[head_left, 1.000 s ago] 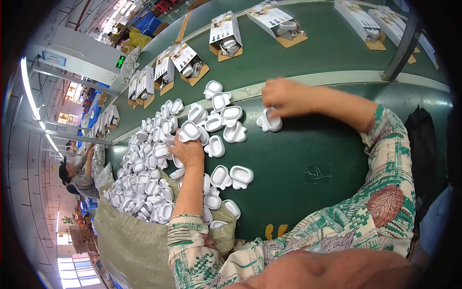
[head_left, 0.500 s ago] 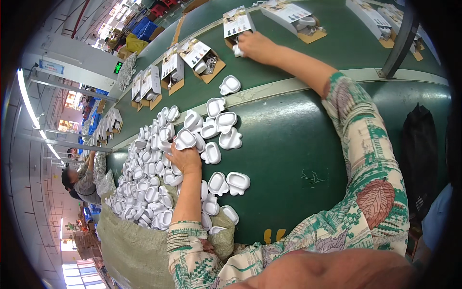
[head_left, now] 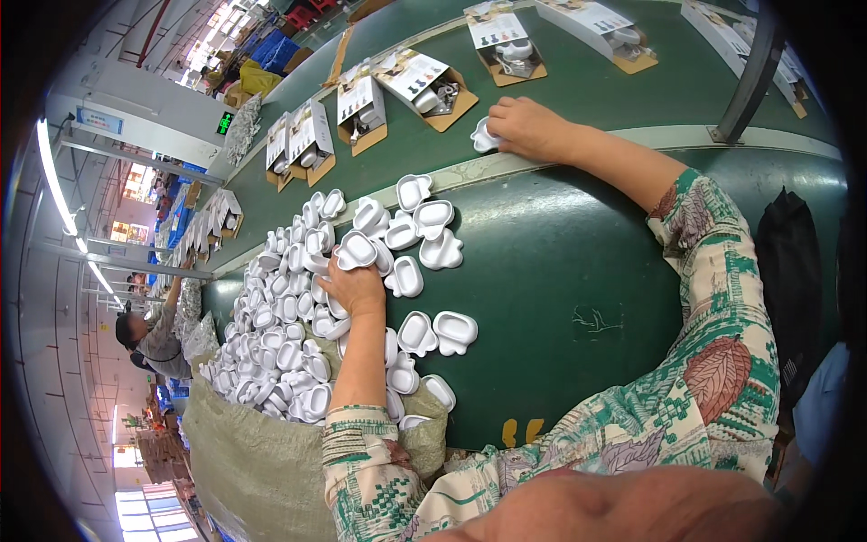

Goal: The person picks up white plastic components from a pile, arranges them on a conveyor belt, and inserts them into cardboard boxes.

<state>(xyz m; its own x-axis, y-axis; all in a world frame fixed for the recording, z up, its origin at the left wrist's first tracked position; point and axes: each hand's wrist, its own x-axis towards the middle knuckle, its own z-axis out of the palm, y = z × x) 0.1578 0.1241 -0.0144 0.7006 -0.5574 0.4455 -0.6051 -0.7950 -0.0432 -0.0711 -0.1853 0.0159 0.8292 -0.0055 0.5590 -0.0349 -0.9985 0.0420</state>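
My left hand (head_left: pixel 354 287) is closed around a white plastic shell (head_left: pixel 357 250), a shallow oval dish with a lobed end. It is at the right side of a heap of similar shells (head_left: pixel 275 312), some lying on a woven sack (head_left: pixel 262 465). Farther off to the right, my right hand (head_left: pixel 528 129) has its fingers on another white shell (head_left: pixel 483 136) at the near edge of the green belt (head_left: pixel 596 95). Beyond that hand is an open printed box (head_left: pixel 502 41) with a white part and a coiled cord inside.
More open boxes (head_left: pixel 420 81) with their flaps out line the belt. A metal post (head_left: pixel 750 81) rises at the right. Loose shells (head_left: pixel 454 331) lie on the green table (head_left: pixel 542 271). A person (head_left: pixel 158 339) works far left; a black bag (head_left: pixel 781 289) hangs at right.
The boxes and the lone shell on the belt have shifted right. My right hand has left a box and come nearer, onto that shell. The left hand still holds its shell.
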